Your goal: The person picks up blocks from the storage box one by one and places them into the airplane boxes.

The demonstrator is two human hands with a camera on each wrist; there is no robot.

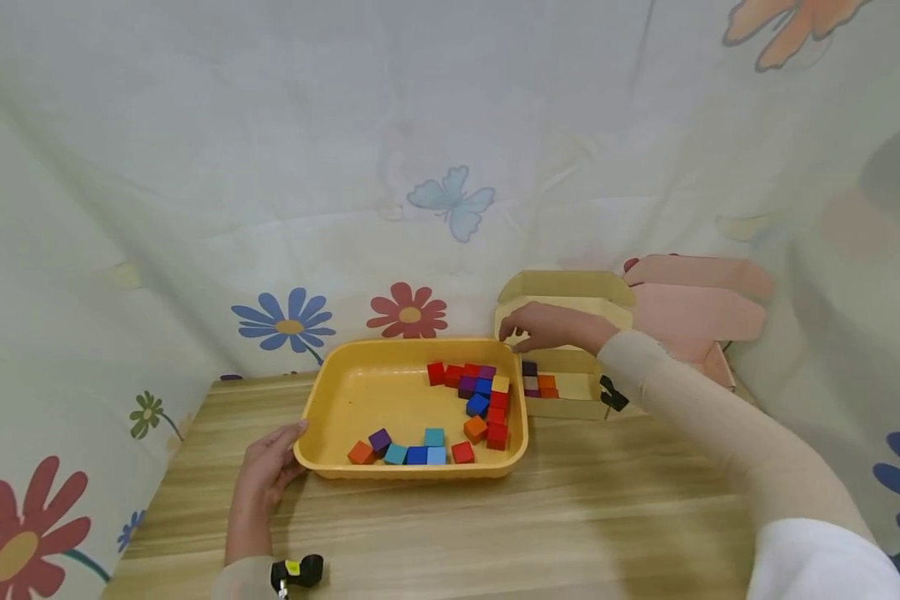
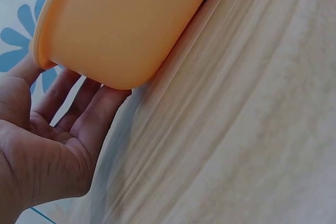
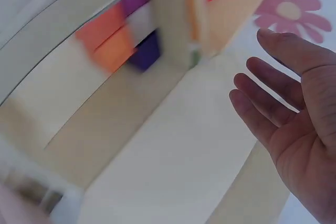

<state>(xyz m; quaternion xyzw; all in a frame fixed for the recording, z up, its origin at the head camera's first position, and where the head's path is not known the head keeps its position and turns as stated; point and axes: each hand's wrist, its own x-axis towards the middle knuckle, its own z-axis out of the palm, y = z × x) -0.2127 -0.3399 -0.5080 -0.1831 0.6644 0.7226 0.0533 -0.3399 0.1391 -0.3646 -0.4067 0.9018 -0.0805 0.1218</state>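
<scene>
A yellow plastic tray (image 1: 378,408) stands on the table with several coloured cubes inside, mostly along its right side and front edge. At its left front corner my left hand (image 1: 266,467) grips the rim, thumb on top and fingers underneath; the left wrist view shows these fingers against the tray wall (image 2: 121,30). My right hand (image 1: 547,325) hovers by the tray's back right corner, in front of the raised lid of an open yellow cardboard box (image 1: 570,408). Its fingers are loosely bent with nothing between them. Orange, purple and pale cubes (image 3: 110,51) lie in the box's left end.
Behind the yellow box, to the right, stands an open pink cardboard box (image 1: 697,312), partly hidden by my right arm. A flower-printed cloth (image 1: 307,208) hangs at the back and sides of the wooden table (image 1: 450,533). The tray's right wall stands close against the yellow box.
</scene>
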